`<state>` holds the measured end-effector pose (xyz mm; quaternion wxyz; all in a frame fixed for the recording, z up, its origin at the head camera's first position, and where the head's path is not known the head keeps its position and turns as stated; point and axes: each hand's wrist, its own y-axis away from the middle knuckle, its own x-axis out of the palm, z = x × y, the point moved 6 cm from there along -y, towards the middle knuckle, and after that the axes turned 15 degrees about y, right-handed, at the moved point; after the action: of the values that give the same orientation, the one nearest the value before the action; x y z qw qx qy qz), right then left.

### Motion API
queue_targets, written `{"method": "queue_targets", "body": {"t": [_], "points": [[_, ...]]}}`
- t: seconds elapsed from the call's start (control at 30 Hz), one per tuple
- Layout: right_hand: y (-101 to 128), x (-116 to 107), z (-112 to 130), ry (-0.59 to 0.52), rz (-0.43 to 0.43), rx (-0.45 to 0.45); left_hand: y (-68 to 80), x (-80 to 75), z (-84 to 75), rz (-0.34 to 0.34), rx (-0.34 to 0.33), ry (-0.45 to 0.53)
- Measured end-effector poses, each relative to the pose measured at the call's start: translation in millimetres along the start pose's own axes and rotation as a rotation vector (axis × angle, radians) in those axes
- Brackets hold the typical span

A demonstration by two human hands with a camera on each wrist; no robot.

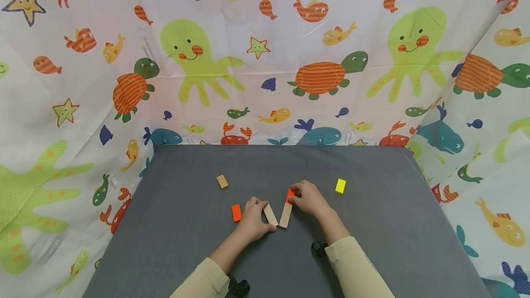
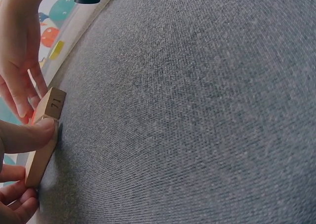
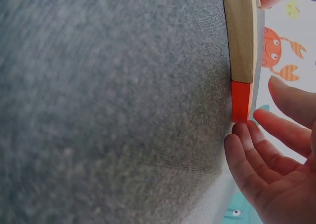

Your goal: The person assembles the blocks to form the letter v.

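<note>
Two long plain wooden blocks lie side by side at the table's middle front. My left hand [image 1: 254, 220] pinches the left wooden block [image 1: 270, 214] between thumb and fingers; the left wrist view shows that block [image 2: 46, 131] marked "71" under my thumb [image 2: 30, 136]. My right hand [image 1: 308, 199] rests its fingertips on a small orange block [image 1: 290, 195] that butts against the far end of the right wooden block [image 1: 285, 215]. In the right wrist view the orange block [image 3: 241, 101] joins the wooden block [image 3: 240, 36], with my loosely straight fingers [image 3: 256, 157] touching its end.
Loose on the grey table [image 1: 372, 243] lie another orange block [image 1: 236, 212] left of my left hand, a small tan block [image 1: 222, 181] further back, and a yellow block [image 1: 340, 186] at the right. A sea-animal curtain [image 1: 265, 59] surrounds the table.
</note>
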<state>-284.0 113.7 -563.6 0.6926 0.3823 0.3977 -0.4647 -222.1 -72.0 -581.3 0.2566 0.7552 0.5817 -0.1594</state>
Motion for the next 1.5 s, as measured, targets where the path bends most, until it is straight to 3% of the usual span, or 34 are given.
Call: {"method": "queue_targets", "body": {"t": [0.3,0.97,1.5], "points": [[4,-7,-1,-0.061,-0.021,0.005,0.2,-0.4,0.5,-0.003,0.006,0.009],[7,-20,-11,-0.066,-0.034,0.014,0.3,-0.4,-0.7,0.000,0.001,0.006],[14,-21,-18,-0.080,-0.100,0.006,1.3,0.9,3.0,0.001,0.014,0.007]]}}
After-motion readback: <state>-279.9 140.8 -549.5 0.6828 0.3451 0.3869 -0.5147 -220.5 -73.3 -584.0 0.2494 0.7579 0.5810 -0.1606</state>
